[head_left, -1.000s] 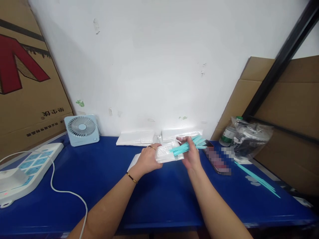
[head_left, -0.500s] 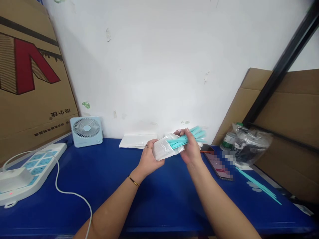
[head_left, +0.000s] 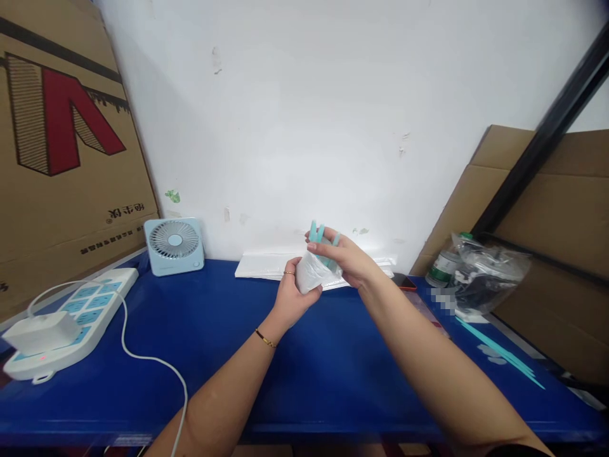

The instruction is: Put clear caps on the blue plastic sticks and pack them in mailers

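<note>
My left hand (head_left: 294, 292) is wrapped round a small white plastic bag (head_left: 311, 273) above the blue table. Turquoise strips (head_left: 320, 233) stick up from the bag's mouth, their tips pointing upward. At the mouth, my right hand (head_left: 343, 254) has its fingers closed about the strips and the bag's upper edge. Its palm hides part of the bundle. More long turquoise strips (head_left: 502, 352) lie on the table at the right.
White flat packs (head_left: 259, 265) lie along the wall behind my hands. A light-blue fan (head_left: 174, 246) and a power strip (head_left: 85, 317) with a white cable stand at left. Rightward are a phone (head_left: 404, 282), a bottle (head_left: 442, 268) and a clear bag (head_left: 495, 266). Cardboard (head_left: 71, 209) flanks the table (head_left: 228, 381).
The strips and bag have turned from pointing right to pointing up. My right hand has shifted over the bag's mouth, and less of the strips shows. The view has moved slightly.
</note>
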